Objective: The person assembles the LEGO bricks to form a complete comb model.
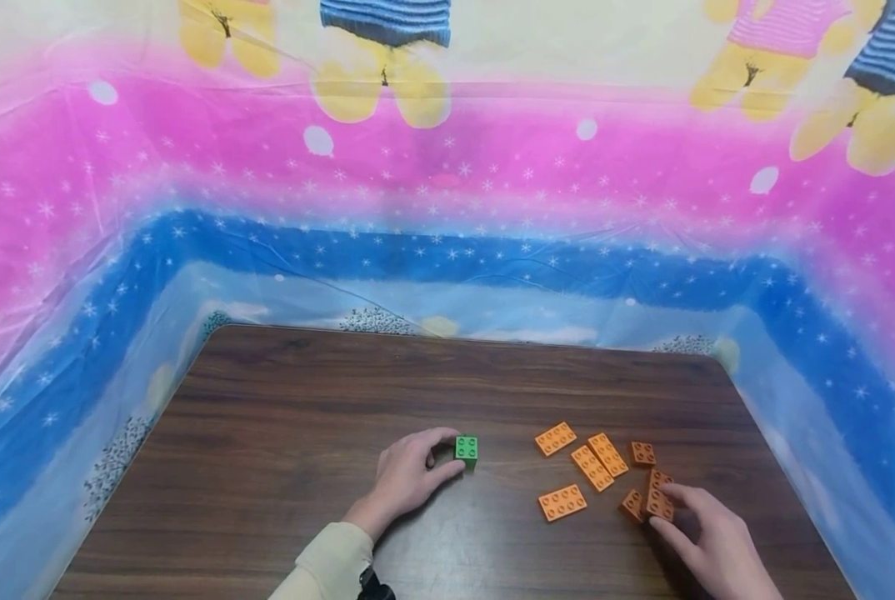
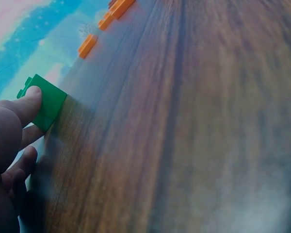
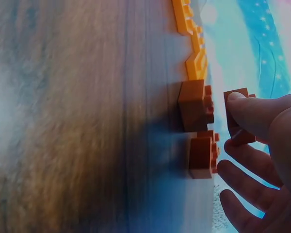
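Observation:
My left hand (image 1: 406, 477) pinches a green toy building brick (image 1: 466, 449) between thumb and fingers, studs up, near the middle of the table. In the left wrist view the thumb presses one side of it, and its lower edge is right at the tabletop. On the right, my right hand (image 1: 712, 537) holds a long brown brick (image 1: 659, 502) by its sides, thumb against fingers. The right wrist view shows this brick raised off the table, beside two smaller brown bricks (image 3: 193, 104) that stand on the wood.
Several flat orange bricks (image 1: 563, 503) lie studs up between the hands, two of them side by side. Everything stands on a dark wooden table (image 1: 282, 433). A patterned pink and blue cloth (image 1: 432, 192) surrounds its far and side edges.

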### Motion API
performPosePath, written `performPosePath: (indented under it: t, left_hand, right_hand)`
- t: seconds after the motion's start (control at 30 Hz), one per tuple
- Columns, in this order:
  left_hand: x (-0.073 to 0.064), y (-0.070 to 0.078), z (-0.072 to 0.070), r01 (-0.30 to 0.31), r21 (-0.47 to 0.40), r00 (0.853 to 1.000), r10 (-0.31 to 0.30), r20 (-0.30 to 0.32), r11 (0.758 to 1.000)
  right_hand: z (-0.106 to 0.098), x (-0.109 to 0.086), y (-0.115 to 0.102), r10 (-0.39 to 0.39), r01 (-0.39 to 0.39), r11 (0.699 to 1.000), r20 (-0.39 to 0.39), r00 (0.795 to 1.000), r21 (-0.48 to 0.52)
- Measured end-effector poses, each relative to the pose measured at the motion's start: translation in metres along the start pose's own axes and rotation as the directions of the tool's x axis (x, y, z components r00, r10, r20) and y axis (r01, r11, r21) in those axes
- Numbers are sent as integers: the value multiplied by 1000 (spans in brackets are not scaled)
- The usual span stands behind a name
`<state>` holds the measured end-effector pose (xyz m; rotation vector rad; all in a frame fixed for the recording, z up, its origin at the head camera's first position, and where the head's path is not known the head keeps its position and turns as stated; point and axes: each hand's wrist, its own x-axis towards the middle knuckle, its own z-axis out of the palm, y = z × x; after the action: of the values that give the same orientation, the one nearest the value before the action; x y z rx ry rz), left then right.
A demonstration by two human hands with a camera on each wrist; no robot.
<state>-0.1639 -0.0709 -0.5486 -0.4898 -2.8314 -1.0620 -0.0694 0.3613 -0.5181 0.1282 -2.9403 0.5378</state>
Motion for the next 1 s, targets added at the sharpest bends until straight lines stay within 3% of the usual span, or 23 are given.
performPosePath:
  t: [0.2,0.43,0.77,1.0]
  left_hand:
    - [-1,0,1,-12,0,1000,12,-9,1000]
    - [-1,-1,1,-6,0,1000,6,-7,1000]
    - [0,-1,2,-7,-13,1000,7,2,1000]
    - [0,-1,1,0,-14,1000,0,7,1000]
  right_hand:
    - [-1,2,-10,-13,14,1000,-47,999,10]
    - [-4,10,-27,28,-25,997,-35,999,76]
    - [4,22,-47,-106,124,984,-139,985,129]
    - [8,28,-55,-122,139,977,-116,986,159]
